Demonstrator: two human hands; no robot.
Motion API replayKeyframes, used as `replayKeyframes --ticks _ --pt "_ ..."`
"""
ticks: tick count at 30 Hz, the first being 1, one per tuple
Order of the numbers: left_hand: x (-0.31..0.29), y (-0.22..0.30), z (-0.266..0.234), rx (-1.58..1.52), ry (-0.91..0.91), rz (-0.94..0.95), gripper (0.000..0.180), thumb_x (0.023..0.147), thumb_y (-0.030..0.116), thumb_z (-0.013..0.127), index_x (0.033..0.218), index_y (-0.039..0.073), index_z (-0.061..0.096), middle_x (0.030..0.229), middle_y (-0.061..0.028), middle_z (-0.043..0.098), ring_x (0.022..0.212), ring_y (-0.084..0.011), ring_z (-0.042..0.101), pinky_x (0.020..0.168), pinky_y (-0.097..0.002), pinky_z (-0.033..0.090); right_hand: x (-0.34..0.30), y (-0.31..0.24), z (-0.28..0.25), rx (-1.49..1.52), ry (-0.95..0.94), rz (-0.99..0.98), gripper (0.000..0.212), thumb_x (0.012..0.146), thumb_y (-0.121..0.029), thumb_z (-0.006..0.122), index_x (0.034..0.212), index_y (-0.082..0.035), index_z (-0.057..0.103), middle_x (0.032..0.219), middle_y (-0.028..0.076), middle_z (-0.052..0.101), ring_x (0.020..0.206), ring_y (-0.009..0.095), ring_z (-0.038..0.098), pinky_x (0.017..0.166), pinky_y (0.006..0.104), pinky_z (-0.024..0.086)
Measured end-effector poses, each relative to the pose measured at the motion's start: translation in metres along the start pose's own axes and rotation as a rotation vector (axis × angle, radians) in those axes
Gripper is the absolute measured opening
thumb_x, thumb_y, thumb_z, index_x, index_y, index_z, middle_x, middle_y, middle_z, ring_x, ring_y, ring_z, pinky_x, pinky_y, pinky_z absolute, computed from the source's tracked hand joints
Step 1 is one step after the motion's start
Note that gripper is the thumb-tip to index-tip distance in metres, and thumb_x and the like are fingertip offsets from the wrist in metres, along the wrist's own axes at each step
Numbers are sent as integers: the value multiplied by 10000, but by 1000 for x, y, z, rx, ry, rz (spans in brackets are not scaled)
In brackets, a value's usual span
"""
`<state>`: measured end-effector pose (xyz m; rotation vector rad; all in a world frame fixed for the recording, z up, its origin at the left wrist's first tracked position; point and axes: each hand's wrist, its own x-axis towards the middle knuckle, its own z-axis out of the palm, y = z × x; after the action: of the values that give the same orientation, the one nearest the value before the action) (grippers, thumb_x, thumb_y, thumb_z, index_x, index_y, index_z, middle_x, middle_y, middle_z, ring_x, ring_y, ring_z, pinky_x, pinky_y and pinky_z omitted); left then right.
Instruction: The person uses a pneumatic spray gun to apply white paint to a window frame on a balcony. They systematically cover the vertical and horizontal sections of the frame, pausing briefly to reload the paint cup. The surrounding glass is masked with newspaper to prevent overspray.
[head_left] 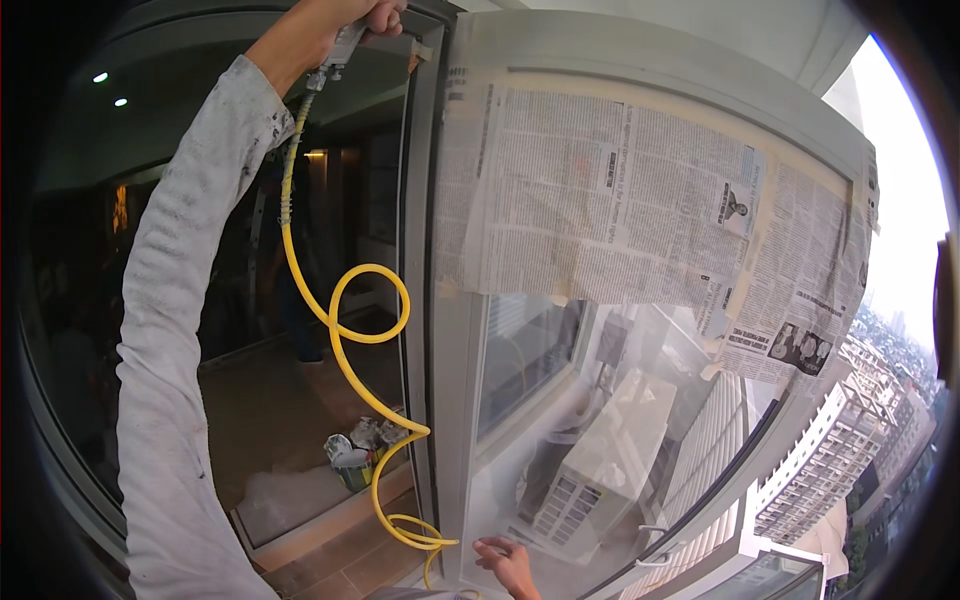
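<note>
My left hand (325, 22) is raised to the top edge of the view, its fingers closed round the silvery handle of a spray gun (347, 47); the gun's front end is out of view. From a metal fitting under the handle, a yellow coiled air hose (372, 400) hangs in loops down to the lower edge. Low in the middle, my right hand (508, 566) holds nothing, its fingers apart and partly bent, just right of the hose's lowest loop. Taped newspaper (620, 190) covers the upper glass of the grey-framed panel (452, 400) to the right.
Dark glass (330, 220) with reflections fills the left, beside a grey upright frame. Behind it, a paint-smeared container (350, 462) stands on the floor. Through the lower right pane show a pale boxy unit (610, 460) and a railing. Tall buildings (830, 440) lie far below outside.
</note>
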<state>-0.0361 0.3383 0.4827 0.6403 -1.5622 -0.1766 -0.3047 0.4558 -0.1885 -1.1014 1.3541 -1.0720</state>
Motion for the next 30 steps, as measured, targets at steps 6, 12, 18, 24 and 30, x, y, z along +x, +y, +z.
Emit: replayKeyframes --ticks 6,12,18,24,30 --pt "-3 17 36 20 -33 0 144 593 -85 540 455 -49 520 816 -244 625 610 -315 645 451 -352 430 -4 -1 -3 -40 17 16 457 848 -353 767 1095 29 710 781 134 716 760 185 729 700 271 532" --pt "15 68 108 71 -200 50 211 514 -118 546 712 -100 616 777 -224 623 627 -328 631 463 -372 411 -3 9 -2 17 56 -48 454 857 -356 758 1087 32 711 753 127 714 746 177 724 681 268 522" --pt "11 86 168 -176 -458 56 401 536 -123 540 929 -140 614 849 -217 617 745 -313 648 536 -354 439 5 -26 -34 147 289 -205 357 890 -220 734 1107 59 682 837 115 706 770 172 688 730 285 537" --pt "-165 17 214 -658 -596 -30 411 607 -43 511 996 -56 644 950 -97 671 960 -259 669 780 -336 514 -62 -206 -96 173 536 -865 453 901 -172 690 1288 28 563 984 100 672 805 136 653 774 266 497" --pt "-332 -49 253 -757 -452 -270 421 723 -5 555 1139 -70 555 1027 -112 614 932 -242 627 761 -342 502 -68 -289 -73 -94 460 -1096 870 853 -420 679 1498 38 317 1467 216 356 1235 320 517 1034 409 403"
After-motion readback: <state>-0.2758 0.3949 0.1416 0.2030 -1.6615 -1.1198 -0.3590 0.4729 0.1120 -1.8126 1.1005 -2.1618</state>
